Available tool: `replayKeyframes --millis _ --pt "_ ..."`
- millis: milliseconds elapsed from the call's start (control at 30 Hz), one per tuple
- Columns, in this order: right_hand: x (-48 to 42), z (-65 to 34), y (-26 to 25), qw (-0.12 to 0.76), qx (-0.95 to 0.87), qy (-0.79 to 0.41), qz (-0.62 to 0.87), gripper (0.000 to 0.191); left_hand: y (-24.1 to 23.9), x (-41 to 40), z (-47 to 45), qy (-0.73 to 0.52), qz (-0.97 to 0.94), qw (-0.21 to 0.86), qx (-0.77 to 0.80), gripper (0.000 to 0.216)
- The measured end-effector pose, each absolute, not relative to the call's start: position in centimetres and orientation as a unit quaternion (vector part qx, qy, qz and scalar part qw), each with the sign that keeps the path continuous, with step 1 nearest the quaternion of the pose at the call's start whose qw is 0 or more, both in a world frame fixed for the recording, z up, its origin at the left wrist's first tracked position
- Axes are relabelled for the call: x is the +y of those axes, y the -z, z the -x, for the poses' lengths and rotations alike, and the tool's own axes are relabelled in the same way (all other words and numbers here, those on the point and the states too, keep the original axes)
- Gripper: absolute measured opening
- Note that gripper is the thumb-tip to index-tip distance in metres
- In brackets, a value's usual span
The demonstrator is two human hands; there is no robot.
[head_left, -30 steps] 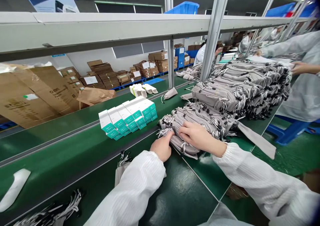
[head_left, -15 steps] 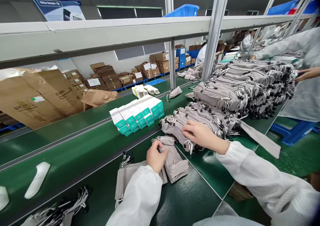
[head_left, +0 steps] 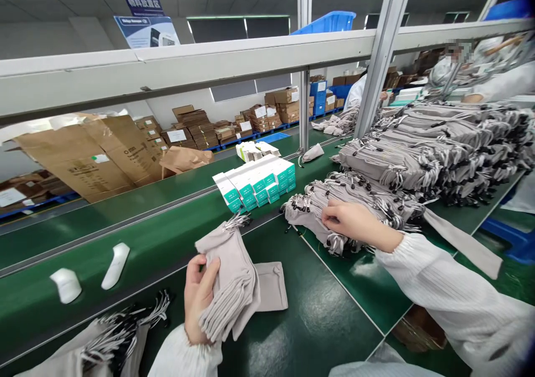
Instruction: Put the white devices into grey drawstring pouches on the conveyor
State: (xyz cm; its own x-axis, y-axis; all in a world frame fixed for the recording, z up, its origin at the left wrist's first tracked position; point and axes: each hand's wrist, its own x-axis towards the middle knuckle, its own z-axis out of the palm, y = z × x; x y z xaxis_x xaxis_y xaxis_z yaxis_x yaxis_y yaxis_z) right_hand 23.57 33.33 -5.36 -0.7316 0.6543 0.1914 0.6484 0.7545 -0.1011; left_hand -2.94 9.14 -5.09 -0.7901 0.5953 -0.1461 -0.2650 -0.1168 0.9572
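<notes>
My left hand is closed around a bundle of folded grey drawstring pouches, thumb on top, their white cords pointing away from me. Just right of the bundle, a folded grey pouch lies flat on the green table. My right hand is at the near pile of grey drawstring pouches, its fingers curled and pressed together against the fabric. Whatever lies between those fingertips is hidden. More pouches with white cords and black cord stoppers lie at the lower left.
White-and-teal boxes stand in rows beyond my hands. Two white moulded pieces lie on the green belt. Larger pouch heaps fill the right side. A metal post and shelf rail cross ahead. Co-workers are in the background.
My left hand has moved left and toward me with the pouch bundle, uncovering the folded pouch on the table. My right hand stays at the pile. The view has turned left.
</notes>
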Motion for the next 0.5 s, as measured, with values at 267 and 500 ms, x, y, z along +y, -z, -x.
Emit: replayKeyframes --millis 267,500 --pt "31.9 -17.7 3.9 -0.005 -0.994 0.030 0.104 0.017 12.2 6.9 1.0 -0.730 -0.140 0.218 0.632 0.056" --pt "28.7 -12.4 2.3 -0.108 -0.966 -0.227 0.057 0.032 9.8 4.6 -0.2 -0.784 -0.121 0.204 0.573 0.054"
